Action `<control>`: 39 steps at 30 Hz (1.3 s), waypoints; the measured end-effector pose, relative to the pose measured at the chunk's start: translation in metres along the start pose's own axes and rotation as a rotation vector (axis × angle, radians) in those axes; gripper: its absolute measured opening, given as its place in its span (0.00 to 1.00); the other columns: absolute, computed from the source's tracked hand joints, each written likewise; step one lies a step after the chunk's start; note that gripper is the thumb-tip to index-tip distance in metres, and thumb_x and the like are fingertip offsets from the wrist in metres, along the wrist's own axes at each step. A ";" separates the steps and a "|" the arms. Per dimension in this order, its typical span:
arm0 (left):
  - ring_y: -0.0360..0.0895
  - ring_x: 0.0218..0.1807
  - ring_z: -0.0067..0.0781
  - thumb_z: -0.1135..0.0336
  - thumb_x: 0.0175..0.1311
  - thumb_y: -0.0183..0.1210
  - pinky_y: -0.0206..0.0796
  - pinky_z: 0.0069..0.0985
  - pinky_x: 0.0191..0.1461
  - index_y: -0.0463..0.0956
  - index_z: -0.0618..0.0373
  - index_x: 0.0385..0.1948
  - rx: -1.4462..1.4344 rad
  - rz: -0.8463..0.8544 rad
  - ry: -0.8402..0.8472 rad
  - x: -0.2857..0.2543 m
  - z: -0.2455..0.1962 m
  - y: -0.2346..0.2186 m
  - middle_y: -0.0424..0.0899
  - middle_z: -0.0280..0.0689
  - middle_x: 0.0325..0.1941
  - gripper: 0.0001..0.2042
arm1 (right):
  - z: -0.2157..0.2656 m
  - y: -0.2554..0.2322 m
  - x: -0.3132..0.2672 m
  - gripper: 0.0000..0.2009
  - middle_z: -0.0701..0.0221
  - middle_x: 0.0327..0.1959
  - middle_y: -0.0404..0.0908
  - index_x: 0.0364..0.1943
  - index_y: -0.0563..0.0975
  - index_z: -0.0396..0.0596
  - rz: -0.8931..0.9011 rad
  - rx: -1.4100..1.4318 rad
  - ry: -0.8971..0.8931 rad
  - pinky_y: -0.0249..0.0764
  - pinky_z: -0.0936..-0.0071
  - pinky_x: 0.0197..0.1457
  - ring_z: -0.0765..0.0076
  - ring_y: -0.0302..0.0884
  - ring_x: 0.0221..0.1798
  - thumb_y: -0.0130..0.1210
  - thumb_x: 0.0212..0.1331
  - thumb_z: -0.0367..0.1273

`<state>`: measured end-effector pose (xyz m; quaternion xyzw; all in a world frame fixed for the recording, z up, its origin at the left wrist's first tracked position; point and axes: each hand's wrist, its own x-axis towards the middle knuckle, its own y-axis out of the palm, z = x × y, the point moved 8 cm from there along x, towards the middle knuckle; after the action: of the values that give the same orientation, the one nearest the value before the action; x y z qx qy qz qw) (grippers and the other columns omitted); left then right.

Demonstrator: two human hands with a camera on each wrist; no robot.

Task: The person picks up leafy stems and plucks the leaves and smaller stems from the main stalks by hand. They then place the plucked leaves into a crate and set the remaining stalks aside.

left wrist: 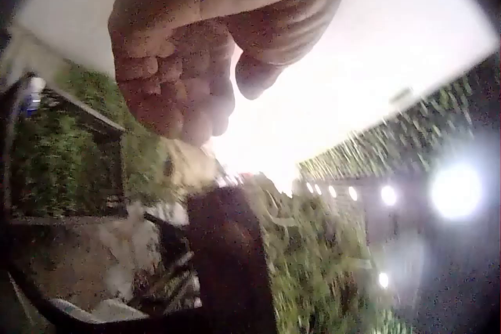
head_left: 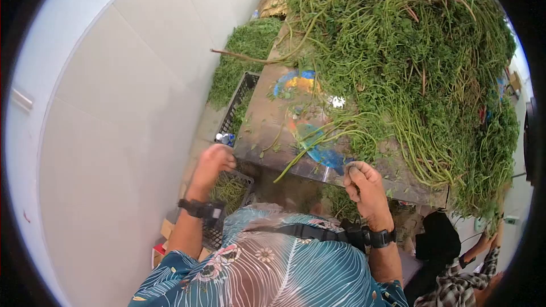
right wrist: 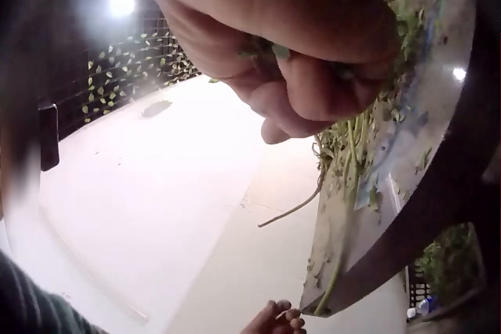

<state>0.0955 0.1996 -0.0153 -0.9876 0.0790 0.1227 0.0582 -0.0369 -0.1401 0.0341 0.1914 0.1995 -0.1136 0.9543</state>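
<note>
My left hand [head_left: 213, 165] is raised beyond the near left corner of the table [head_left: 259, 131]. Its fingers curl loosely with nothing between them, as the left wrist view shows. At the table's near edge is my right hand [head_left: 364, 185], fingers folded in. Bits of green leaf [right wrist: 270, 50] show between those fingers in the right wrist view. Loose long green stems [head_left: 318, 142] lie on the tabletop just beyond the right hand, one sticking out over the edge. Behind them rises a big heap of leafy green stems [head_left: 398, 51].
Left of the table stands a black plastic crate [head_left: 245, 85] with greens, and more cut greens [head_left: 250, 42] lie behind it. A lower crate [head_left: 248, 183] holds stems under the left forearm. Another person's checked sleeve [head_left: 455, 287] is at the lower right. A pale wall [head_left: 131, 108] borders the left.
</note>
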 end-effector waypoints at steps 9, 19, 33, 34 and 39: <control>0.76 0.30 0.38 0.66 0.53 0.58 0.68 0.28 0.34 0.72 0.60 0.41 0.877 0.314 0.579 -0.035 -0.093 0.141 0.77 0.43 0.32 0.14 | -0.011 -0.015 -0.006 0.05 0.74 0.23 0.73 0.36 0.73 0.45 0.031 0.107 0.093 0.54 0.86 0.15 0.82 0.63 0.17 0.48 0.61 0.31; 0.75 0.27 0.35 0.71 0.53 0.52 0.67 0.30 0.30 0.68 0.58 0.42 0.757 0.641 0.362 -0.016 -0.065 0.187 0.76 0.39 0.29 0.13 | -0.013 -0.014 -0.004 0.08 0.75 0.25 0.73 0.40 0.72 0.46 0.064 -0.021 0.125 0.54 0.88 0.18 0.84 0.62 0.21 0.48 0.61 0.34; 0.67 0.19 0.16 0.76 0.57 0.46 0.58 0.14 0.19 0.65 0.60 0.39 -0.106 0.875 -0.249 -0.064 -0.103 0.212 0.77 0.37 0.30 0.09 | 0.030 -0.022 0.022 0.03 0.77 0.18 0.65 0.30 0.69 0.49 0.045 0.395 -0.077 0.50 0.85 0.16 0.84 0.56 0.16 0.50 0.55 0.30; 0.68 0.20 0.17 0.76 0.57 0.47 0.59 0.14 0.20 0.65 0.60 0.38 -0.083 0.885 -0.220 -0.064 -0.106 0.210 0.77 0.37 0.30 0.08 | 0.040 -0.026 0.022 0.03 0.77 0.18 0.65 0.30 0.69 0.49 0.041 0.423 -0.122 0.50 0.85 0.16 0.84 0.56 0.16 0.50 0.56 0.31; 0.70 0.25 0.18 0.75 0.57 0.48 0.62 0.16 0.25 0.67 0.59 0.37 -0.083 0.920 -0.086 -0.060 -0.095 0.203 0.76 0.35 0.33 0.07 | 0.061 -0.044 0.026 0.04 0.75 0.20 0.67 0.32 0.69 0.48 0.048 0.482 -0.267 0.51 0.85 0.18 0.82 0.58 0.19 0.49 0.60 0.32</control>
<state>0.0259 -0.0040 0.0714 -0.8454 0.5016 0.1795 -0.0387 -0.0059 -0.2085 0.0604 0.4008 0.0348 -0.1593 0.9015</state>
